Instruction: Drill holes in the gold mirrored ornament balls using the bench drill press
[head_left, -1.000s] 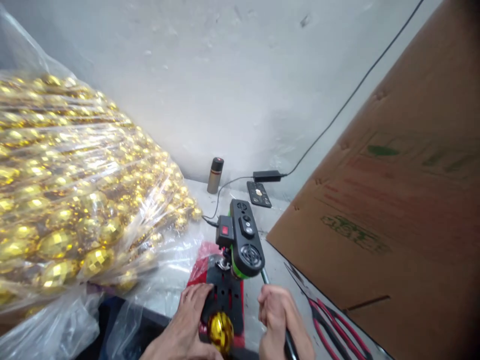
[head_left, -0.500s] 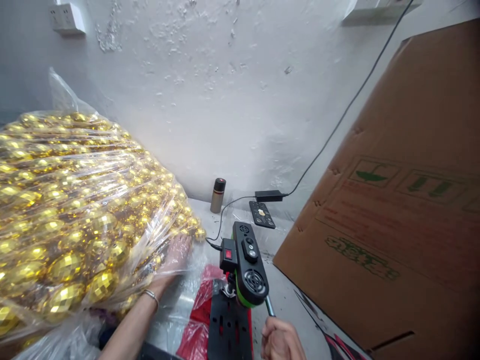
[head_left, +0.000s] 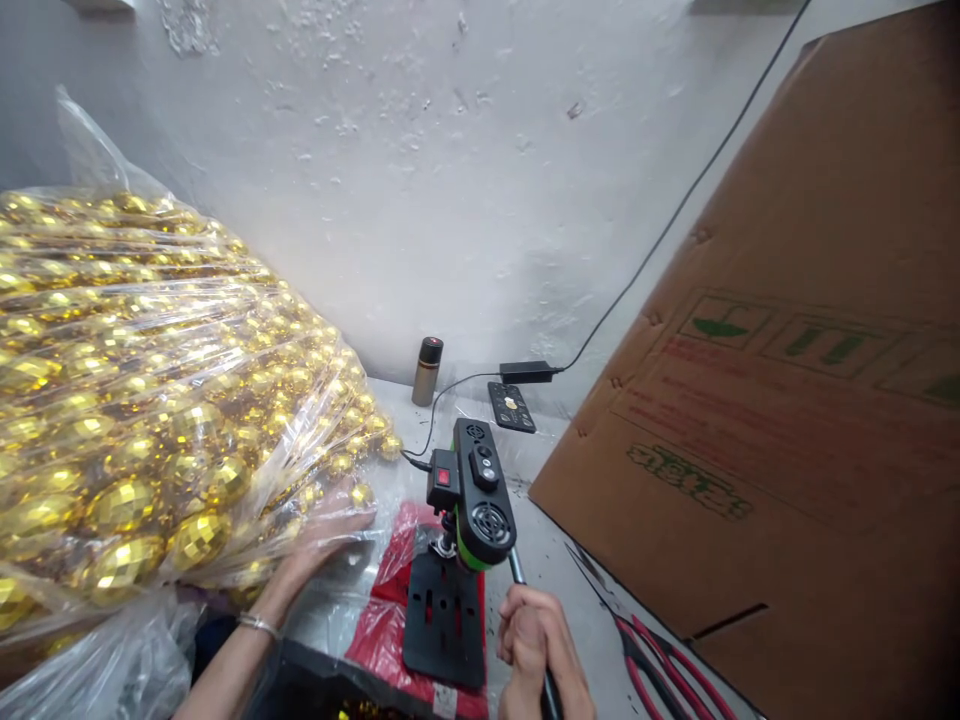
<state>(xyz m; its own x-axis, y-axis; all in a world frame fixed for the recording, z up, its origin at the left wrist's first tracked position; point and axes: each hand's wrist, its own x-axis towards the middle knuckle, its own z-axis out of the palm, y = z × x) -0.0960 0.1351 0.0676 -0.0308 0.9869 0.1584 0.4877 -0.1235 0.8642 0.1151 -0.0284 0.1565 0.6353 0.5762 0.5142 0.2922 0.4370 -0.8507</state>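
Note:
My left hand (head_left: pixel 328 525) is among the gold faceted balls (head_left: pixel 202 540) in a large clear plastic bag (head_left: pixel 154 655). Plastic film and blur hide its finger positions. A single gold ball (head_left: pixel 361 494) shows at the fingertips; whether it is gripped is unclear. At lower right, my right hand (head_left: pixel 544 650) is wrapped around a thin metal rod with a black handle (head_left: pixel 552 697). That rod reaches up to a small black and green machine (head_left: pixel 486 500) with round vents and a red switch. The machine's slotted black base plate (head_left: pixel 444 625) lies over red plastic wrapping (head_left: pixel 379 625).
Red-handled scissors (head_left: pixel 660 665) lie right of my right hand, beside a tall cardboard box (head_left: pixel 720 400). Behind the machine are a dark-capped bottle (head_left: pixel 427 372), a phone (head_left: pixel 511 406) and a corded power adapter (head_left: pixel 526 372). A dark container (head_left: pixel 300 680) stands at the front edge.
The view has tipped downward, showing more of the scissors and base plate. My left hand has drawn back toward me, and a gold ball now shows at its fingertips. My right hand keeps its hold.

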